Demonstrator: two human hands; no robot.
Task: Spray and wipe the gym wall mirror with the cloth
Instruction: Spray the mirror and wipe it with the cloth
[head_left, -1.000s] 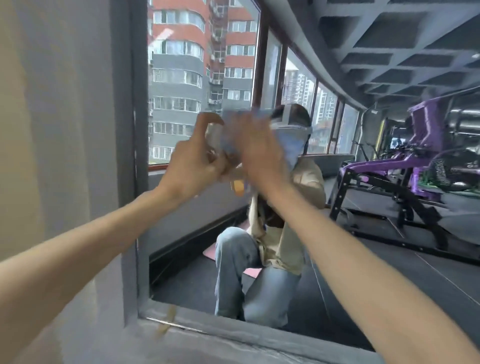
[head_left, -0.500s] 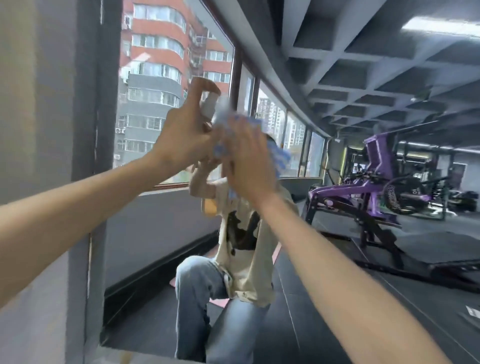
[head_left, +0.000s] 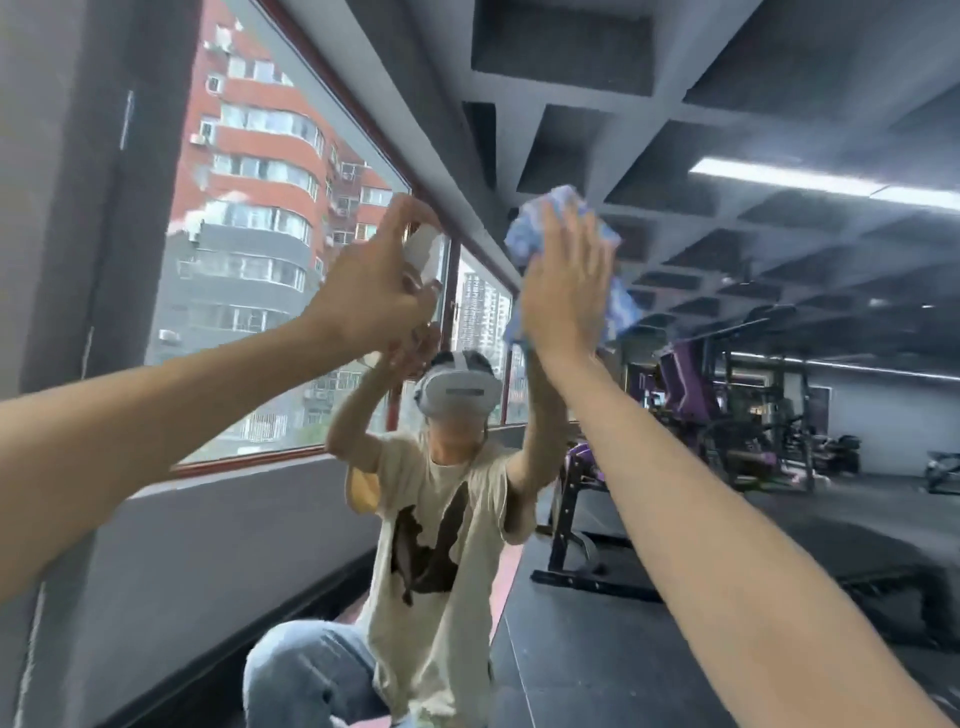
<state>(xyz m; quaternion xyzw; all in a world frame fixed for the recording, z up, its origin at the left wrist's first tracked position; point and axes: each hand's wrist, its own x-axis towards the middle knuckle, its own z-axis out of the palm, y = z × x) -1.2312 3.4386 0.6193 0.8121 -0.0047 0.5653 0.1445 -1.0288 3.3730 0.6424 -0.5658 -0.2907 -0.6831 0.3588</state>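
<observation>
left hand (head_left: 363, 291) with grip clamped round a white spray bottle (head_left: 423, 254), right hand (head_left: 566, 280) with grip apart, straight fingers (head_left: 576, 234) pressing a blue cloth (head_left: 550, 218) flat on the wall mirror (head_left: 779, 519)

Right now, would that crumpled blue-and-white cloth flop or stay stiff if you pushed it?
Probably floppy: the crumpled blue-and-white cloth bunches and droops around the flat right hand. Likely light, since straight fingers alone pin it to the wall mirror. Probably slides easily on glass.

The right hand (head_left: 566, 280), a second ago crowded against the small white plastic spray bottle (head_left: 423, 254), has parted from it. It now presses the crumpled blue-and-white cloth (head_left: 545, 218) flat-fingered on the large gym wall mirror (head_left: 727, 519), up and right of the bottle.
</observation>
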